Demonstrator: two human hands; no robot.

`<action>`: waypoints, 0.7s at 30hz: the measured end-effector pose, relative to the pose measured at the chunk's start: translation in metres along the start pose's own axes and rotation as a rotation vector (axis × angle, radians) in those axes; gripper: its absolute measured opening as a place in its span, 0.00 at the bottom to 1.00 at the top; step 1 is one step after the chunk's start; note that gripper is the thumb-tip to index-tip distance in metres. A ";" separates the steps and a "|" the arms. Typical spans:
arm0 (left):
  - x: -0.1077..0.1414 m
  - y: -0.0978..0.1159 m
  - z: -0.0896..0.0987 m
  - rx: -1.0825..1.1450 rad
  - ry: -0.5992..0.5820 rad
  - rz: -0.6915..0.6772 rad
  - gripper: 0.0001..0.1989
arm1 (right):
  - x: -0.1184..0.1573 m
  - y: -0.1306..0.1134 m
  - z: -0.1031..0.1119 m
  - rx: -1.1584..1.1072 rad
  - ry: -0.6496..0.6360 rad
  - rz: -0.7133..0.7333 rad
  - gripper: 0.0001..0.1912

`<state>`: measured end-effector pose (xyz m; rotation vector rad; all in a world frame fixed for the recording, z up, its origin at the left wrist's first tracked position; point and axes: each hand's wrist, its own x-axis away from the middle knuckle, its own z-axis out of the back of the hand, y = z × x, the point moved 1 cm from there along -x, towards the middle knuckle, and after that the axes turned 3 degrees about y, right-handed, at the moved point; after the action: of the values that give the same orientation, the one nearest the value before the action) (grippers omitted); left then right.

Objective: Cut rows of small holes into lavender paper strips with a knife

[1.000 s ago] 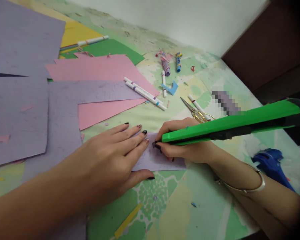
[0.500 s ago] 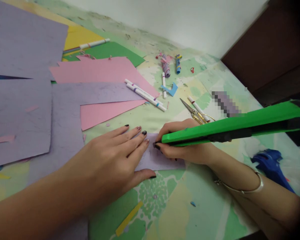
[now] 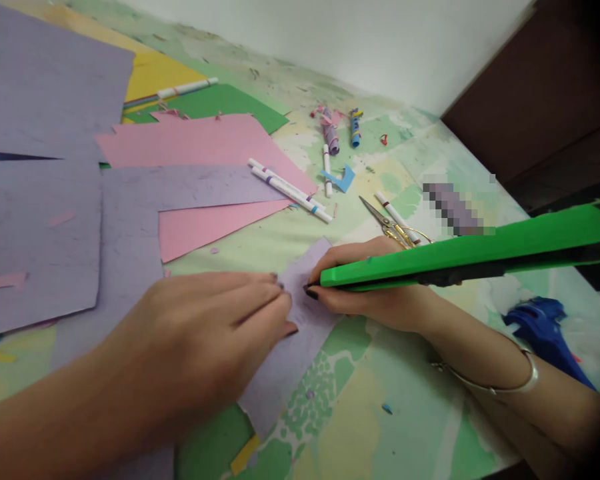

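Note:
A small purple paper piece (image 3: 275,383) lies tilted on the patterned tablecloth (image 3: 350,413). On its left part rests my left hand (image 3: 220,320), slightly blurred, its fingers drawn together and bent against the paper; whether it pinches the edge is hidden. Over the paper's right side is my right hand (image 3: 375,287), closed round a long green tool (image 3: 455,250) with a black lower part. The tool's near end sits between thumb and forefinger, close to the paper, and its far end reaches the right edge of view.
Large purple sheets (image 3: 40,220), pink paper (image 3: 205,140) and green paper (image 3: 230,103) cover the left. White markers (image 3: 293,192), scissors (image 3: 387,223), rolled papers (image 3: 331,133) and a blue tool (image 3: 545,333) lie beyond and to the right.
The small purple paper has turned from lying level to a steep diagonal. My left hand's spread fingers have drawn together and bent. My right hand has barely moved, still holding the green tool.

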<state>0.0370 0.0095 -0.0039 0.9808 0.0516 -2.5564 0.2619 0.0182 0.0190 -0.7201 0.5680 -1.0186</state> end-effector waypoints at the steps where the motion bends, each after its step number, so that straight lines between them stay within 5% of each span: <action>1: -0.003 -0.006 -0.002 -0.030 -0.022 -0.050 0.10 | 0.000 -0.001 -0.001 -0.010 -0.006 -0.034 0.03; 7: -0.011 -0.014 -0.004 -0.005 -0.174 -0.142 0.17 | 0.001 -0.005 -0.005 -0.223 -0.047 -0.274 0.04; 14: -0.011 -0.007 -0.004 -0.010 -0.184 -0.113 0.19 | 0.001 0.002 -0.002 -0.304 -0.067 -0.200 0.02; 21: -0.012 -0.005 -0.002 -0.015 -0.185 -0.110 0.19 | 0.001 0.002 -0.001 -0.155 -0.016 -0.142 0.03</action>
<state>0.0442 0.0186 0.0015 0.7511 0.0739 -2.7322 0.2626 0.0177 0.0163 -0.9157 0.5930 -1.1074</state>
